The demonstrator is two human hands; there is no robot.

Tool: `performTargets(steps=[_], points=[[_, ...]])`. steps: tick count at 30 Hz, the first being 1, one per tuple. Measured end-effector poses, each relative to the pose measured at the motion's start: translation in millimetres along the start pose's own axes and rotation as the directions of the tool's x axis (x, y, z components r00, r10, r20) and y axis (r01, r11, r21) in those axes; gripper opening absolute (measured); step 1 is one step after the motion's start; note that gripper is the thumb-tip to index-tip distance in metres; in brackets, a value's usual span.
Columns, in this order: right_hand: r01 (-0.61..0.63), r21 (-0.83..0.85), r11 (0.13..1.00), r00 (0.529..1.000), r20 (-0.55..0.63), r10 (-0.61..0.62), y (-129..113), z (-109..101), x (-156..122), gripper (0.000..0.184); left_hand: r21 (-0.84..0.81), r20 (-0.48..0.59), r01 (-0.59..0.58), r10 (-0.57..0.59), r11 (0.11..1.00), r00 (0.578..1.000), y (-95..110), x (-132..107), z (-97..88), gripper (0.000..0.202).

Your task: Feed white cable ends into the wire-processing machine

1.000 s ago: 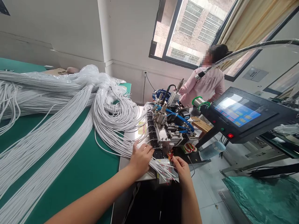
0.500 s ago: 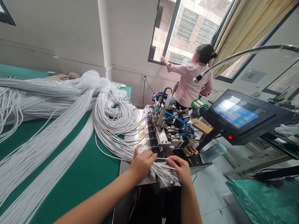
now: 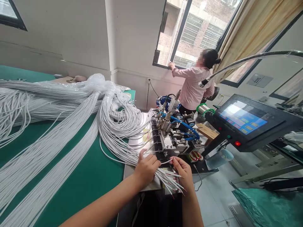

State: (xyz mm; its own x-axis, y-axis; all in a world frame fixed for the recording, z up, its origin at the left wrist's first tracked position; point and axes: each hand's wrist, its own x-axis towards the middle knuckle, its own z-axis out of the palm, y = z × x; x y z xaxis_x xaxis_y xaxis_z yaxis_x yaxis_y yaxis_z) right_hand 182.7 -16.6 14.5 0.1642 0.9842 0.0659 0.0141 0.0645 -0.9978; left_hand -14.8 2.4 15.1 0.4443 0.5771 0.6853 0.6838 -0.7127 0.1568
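Observation:
A thick bundle of white cables (image 3: pixel 118 148) curves over the table's edge and passes beneath my left hand (image 3: pixel 147 170). That hand is closed over the bundle, its thumb pointing up. Loose cable ends with small reddish tips (image 3: pixel 171 183) fan out beyond it. Between thumb and fingertips, my right hand (image 3: pixel 182 168) pinches the end of a single white cable (image 3: pixel 165 162), which stretches from the left hand at the near end of the machine (image 3: pixel 170 135). Several other cables run across into the machine's black rail (image 3: pixel 157 140).
More white cable bundles (image 3: pixel 47 148) lie across the green table (image 3: pixel 94 186) at left, partly under clear plastic. A touchscreen panel (image 3: pixel 245 116) stands at right beside a solder spool (image 3: pixel 205 109) and a bendy lamp (image 3: pixel 204 82). Behind the machine a person (image 3: pixel 193 83) touches the window frame.
My right hand has drawn slightly back with the cable end, and the cable now bends a little. The view has shifted slightly. The other person's hand has slid along the window.

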Motion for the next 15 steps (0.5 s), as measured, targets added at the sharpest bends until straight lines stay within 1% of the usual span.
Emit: performTargets(steps=[2,5,9,12,15], points=[[-0.044,0.031,0.999,0.997,0.057,0.042,0.4,-5.8,1.0,0.035,0.001,0.011,-0.007,0.007,1.0,1.0,-1.3,-0.7,2.0,0.017],[-0.072,-0.009,0.997,0.993,0.097,0.072,0.9,-15.1,4.4,0.035,0.001,0.034,-0.019,0.019,1.0,0.999,-1.8,-0.5,2.1,0.023],[0.005,-0.17,0.985,0.993,0.117,0.015,-0.1,-20.3,8.6,0.038,0.011,0.082,-0.027,0.026,1.0,0.996,-0.8,0.7,-1.2,0.042],[0.067,-0.283,0.957,0.994,0.106,-0.039,-1.7,-17.0,10.0,0.043,0.008,0.108,-0.013,0.012,1.0,0.994,-0.6,1.2,-2.4,0.044],[0.108,-0.369,0.923,0.993,0.091,-0.08,-1.7,-12.8,11.4,0.043,-0.014,0.113,0.0,0.002,1.0,0.994,-1.2,1.2,-2.5,0.047]])
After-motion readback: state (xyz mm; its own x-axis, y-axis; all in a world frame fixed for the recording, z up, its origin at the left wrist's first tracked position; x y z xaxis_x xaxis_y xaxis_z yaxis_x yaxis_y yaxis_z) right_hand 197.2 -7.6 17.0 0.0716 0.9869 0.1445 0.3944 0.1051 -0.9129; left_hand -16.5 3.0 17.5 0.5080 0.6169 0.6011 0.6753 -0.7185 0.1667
